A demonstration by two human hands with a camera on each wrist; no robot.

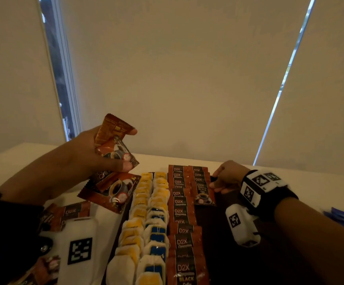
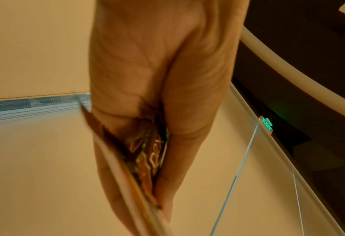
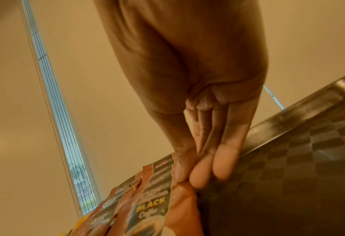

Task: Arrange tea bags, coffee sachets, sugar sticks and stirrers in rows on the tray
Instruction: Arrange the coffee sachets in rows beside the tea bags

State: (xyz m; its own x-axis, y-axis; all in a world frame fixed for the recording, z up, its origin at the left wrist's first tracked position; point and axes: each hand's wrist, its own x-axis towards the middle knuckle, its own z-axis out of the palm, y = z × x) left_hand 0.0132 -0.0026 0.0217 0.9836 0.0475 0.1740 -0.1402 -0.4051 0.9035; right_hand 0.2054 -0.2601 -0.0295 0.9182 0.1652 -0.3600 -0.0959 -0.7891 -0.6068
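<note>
The pale, flat tabletop (image 1: 12,161) carries a dark rectangular tray with a checker-textured floor (image 1: 224,219). On the tray, 2 rows of white paper tea bags with yellow and blue tags (image 1: 146,219) run from 6 o'clock to 12 o'clock; immediately at their 3 o'clock side lie 2 rows of brown foil coffee sachets (image 1: 182,214), the second row short and confined to the 12 o'clock end.

The left hand (image 1: 80,159), raised at 10 o'clock, has its grip clenched round a fan of spare brown sachets (image 1: 113,145). The right hand (image 1: 226,177), at 1 o'clock, pinches the edge of the nearest sachet of the short row (image 1: 204,194) between thumb and fingertips (image 3: 222,162).

Risk: the glossy fanned sachets may slip from the left grip onto the tea bags and disorder them. A sideways pull by the right hand may skew the overlapped short row.
</note>
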